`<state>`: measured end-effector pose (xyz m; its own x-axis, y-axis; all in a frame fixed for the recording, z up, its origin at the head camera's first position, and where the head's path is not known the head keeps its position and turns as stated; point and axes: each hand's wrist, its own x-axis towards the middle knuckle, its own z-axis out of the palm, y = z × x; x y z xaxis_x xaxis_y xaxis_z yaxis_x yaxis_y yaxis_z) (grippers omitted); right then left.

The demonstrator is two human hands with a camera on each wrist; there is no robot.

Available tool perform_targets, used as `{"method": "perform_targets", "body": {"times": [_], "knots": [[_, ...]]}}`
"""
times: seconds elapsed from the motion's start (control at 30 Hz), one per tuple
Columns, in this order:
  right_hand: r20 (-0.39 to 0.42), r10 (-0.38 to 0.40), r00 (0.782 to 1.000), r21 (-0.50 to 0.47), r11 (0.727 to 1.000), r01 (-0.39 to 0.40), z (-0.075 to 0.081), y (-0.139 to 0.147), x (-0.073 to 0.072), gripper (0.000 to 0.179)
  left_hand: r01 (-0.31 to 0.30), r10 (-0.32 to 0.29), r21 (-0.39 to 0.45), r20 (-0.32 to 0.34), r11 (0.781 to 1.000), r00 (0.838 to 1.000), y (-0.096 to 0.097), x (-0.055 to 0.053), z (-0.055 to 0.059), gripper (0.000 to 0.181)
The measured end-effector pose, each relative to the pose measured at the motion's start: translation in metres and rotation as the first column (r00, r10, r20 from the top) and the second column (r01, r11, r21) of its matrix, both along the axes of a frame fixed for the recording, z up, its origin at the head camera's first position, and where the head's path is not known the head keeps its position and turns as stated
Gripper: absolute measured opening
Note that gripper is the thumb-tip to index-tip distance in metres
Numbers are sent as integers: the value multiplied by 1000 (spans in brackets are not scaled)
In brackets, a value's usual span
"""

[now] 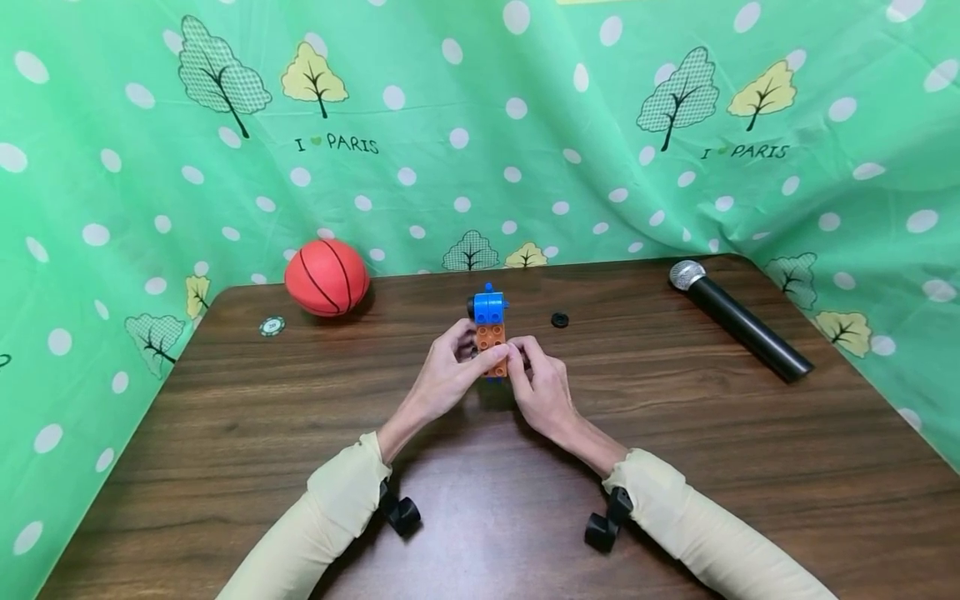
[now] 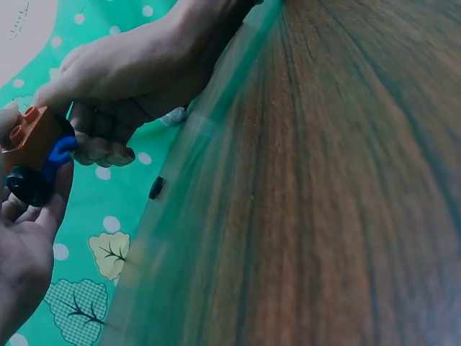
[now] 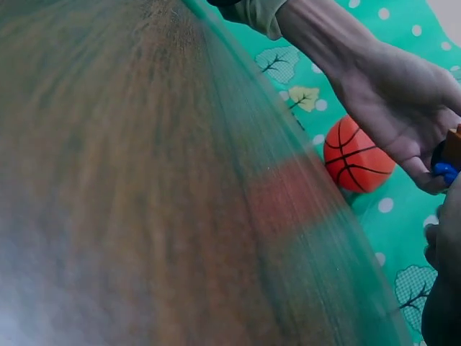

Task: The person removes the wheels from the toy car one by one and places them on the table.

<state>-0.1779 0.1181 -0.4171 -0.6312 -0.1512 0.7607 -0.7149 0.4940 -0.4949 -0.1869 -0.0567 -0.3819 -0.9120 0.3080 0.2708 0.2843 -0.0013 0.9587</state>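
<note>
A toy building-block car (image 1: 491,333) is held up between both hands over the middle of the table. It has an orange studded body, a blue block (image 1: 489,308) at its far end and a blue base underneath. My left hand (image 1: 448,372) grips it from the left, thumb across the orange top. A black wheel (image 2: 29,185) shows on its near side in the left wrist view. My right hand (image 1: 545,392) pinches at the car's right side with curled fingers, partly hiding another dark wheel (image 2: 65,127). One loose black wheel (image 1: 560,320) lies beyond the right hand.
A red basketball (image 1: 327,278) sits at the back left, beside a poker chip (image 1: 272,326). A black microphone (image 1: 738,319) with a silver head lies at the right. Behind the brown wooden table (image 1: 300,400) hangs a green dotted curtain (image 1: 517,133).
</note>
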Motion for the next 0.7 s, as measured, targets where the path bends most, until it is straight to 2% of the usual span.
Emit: {"method": "perform_targets", "body": {"times": [0.13,0.27,0.43,0.53,0.7], "knots": [[36,8,999,-26,1000,-7,2,-1,0,8,-19,19,-11,-6,1000,1000,0,0,-1,35],[24,21,1000,23,1000,-21,3,-2,1,7,-9,9,3,-9,1000,1000,-1,-2,-2,34],[-25,34,999,90,995,-31,1,-2,0,18,17,-17,14,-13,1000,1000,-5,-4,-3,33],[-30,47,998,102,994,-44,1,-3,1,28,23,-23,17,0,1000,1000,-7,-6,-4,33],[-21,63,998,120,991,-60,4,-4,3,31,40,-40,19,3,999,999,-11,-7,-5,33]]}}
